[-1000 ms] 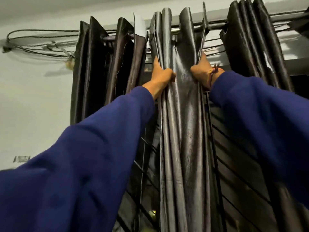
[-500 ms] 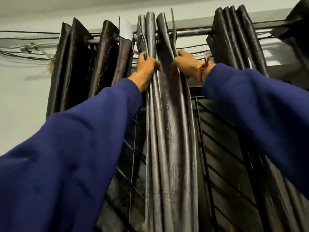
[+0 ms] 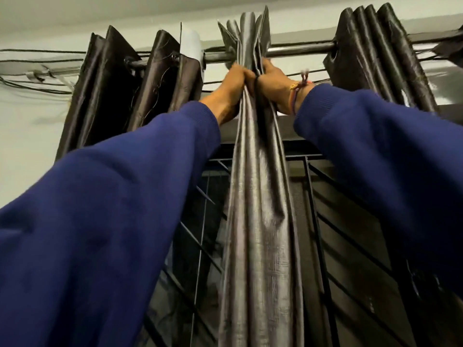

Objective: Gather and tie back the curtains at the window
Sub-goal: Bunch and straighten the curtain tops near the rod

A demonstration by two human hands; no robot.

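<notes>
A shiny dark grey middle curtain [image 3: 260,221] hangs from a metal rod [image 3: 298,49] and is bunched into a narrow column of folds. My left hand [image 3: 231,88] presses against its left side just under the rod. From the right, my right hand [image 3: 274,83] squeezes the same folds; a thread band circles that wrist. The two hands nearly touch through the cloth. A left curtain [image 3: 130,91] and a right curtain [image 3: 375,56] hang bunched on the same rod. Blue sleeves cover both arms.
Behind the curtains is a dark window with a black metal grille [image 3: 350,234]. Black cables [image 3: 37,58] run along the pale wall at the upper left. The ceiling [image 3: 100,11] is close above the rod.
My hands have come together, squeezing the middle curtain into a tighter bundle. They have also risen closer to the rod, and my view has tilted further up.
</notes>
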